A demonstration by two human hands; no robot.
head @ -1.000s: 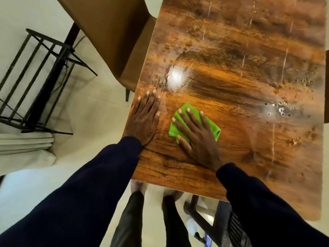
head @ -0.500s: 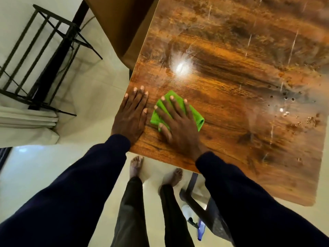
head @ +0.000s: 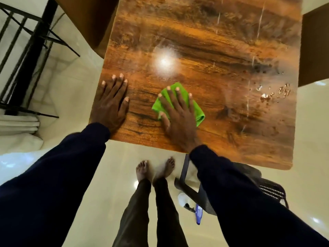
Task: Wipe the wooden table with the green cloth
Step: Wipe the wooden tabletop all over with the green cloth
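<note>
Flat on the wooden table (head: 204, 43), the right hand (head: 179, 114) presses the folded green cloth (head: 197, 111) with fingers spread wide, gripping nothing, close to the near edge. Just beside it, the left hand (head: 111, 104) lies open-palmed at the table's left corner, and water drops (head: 272, 93) glisten near the right edge.

Both arms extended forward and down in dark navy sleeves. Left hand (head: 111, 102) flat, palm down, fingers (head: 114, 82) together and pointing away, thumb out to the side. Right hand (head: 178, 111) also flat and palm down, fingers (head: 176, 97) spread, thumb angled toward the left hand. Hands apart, roughly level. Bare feet (head: 154, 169) together below.
</note>
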